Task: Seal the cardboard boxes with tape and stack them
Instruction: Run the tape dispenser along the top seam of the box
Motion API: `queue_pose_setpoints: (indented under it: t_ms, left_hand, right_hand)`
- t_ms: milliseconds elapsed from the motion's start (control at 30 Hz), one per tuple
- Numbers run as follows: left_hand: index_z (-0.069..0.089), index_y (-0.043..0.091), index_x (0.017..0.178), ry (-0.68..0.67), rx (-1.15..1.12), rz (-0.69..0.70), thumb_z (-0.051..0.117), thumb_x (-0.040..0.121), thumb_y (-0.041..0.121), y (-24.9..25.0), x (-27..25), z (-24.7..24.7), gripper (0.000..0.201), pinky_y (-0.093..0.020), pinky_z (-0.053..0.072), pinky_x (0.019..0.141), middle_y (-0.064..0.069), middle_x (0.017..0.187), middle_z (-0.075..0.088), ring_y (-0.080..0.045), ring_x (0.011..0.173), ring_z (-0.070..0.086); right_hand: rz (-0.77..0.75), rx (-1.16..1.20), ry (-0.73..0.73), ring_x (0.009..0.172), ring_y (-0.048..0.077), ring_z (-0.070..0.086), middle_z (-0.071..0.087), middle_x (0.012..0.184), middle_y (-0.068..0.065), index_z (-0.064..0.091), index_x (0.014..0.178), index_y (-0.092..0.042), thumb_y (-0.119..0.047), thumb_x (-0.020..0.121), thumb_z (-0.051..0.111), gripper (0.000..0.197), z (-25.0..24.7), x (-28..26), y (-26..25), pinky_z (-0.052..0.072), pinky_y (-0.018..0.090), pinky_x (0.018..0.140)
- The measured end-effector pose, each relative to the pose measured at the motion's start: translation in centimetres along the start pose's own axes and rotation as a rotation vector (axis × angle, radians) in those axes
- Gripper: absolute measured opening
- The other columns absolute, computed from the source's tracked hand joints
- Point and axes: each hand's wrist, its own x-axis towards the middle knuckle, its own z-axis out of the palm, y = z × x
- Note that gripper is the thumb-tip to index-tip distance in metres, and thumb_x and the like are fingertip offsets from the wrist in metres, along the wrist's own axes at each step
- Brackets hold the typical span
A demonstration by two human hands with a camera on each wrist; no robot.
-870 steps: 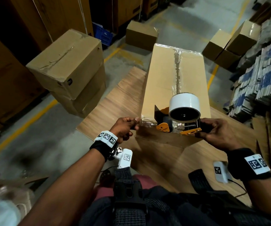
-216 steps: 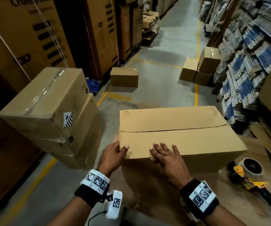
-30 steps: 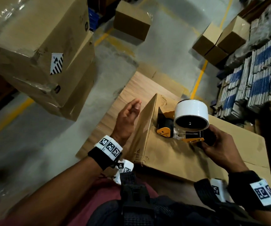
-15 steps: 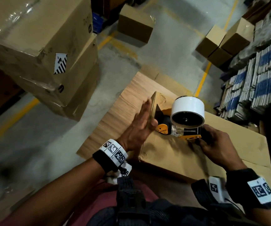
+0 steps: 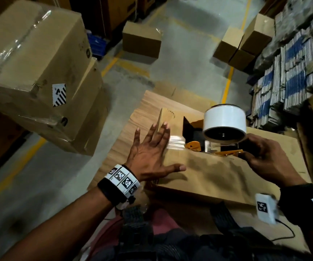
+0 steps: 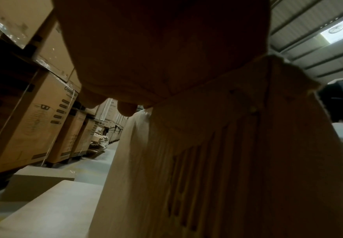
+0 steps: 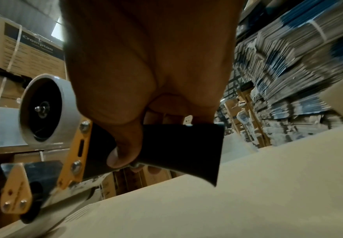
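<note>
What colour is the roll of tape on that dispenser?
The roll of tape is white, on an orange-and-black dispenser; clearest in the head view.

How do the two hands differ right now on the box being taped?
The left hand lies flat with fingers spread, pressing the tape end onto the box at its end edge; the right hand is curled round the tape dispenser handle. The left holds nothing; the right holds the tool. Both are over the same box.
</note>
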Motion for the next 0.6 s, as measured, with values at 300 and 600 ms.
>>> queue_pose_setpoints:
  t_ms: [300, 600]
  left_hand:
    - [-0.028, 0.027, 0.160, -0.026, 0.041, -0.024, 0.005, 0.066, 0.109, 0.4, 0.0, -0.4, 0.129, -0.066, -0.006, 0.124, 0.014, 0.167, -0.033, -0.021, 0.158, -0.022]
    - [-0.026, 0.027, 0.161, -0.066, 0.160, -0.062, 0.004, 0.065, 0.109, 1.1, 0.3, -0.9, 0.131, -0.068, -0.012, 0.122, 0.013, 0.167, -0.033, -0.024, 0.157, -0.025]
  right_hand:
    - [0.155, -0.033, 0.092, 0.082, 0.005, 0.070, 0.076, 0.085, -0.005, 0.070, 0.097, -0.029, 0.011, 0.080, 0.078, 0.043, -5.7, -4.0, 7.0, 0.052, 0.017, 0.077]
    - [0.188, -0.026, 0.075, 0.086, 0.000, 0.071, 0.076, 0.088, -0.017, 0.073, 0.099, -0.032, 0.015, 0.078, 0.072, 0.051, -3.3, -4.5, 8.4, 0.055, 0.024, 0.078]
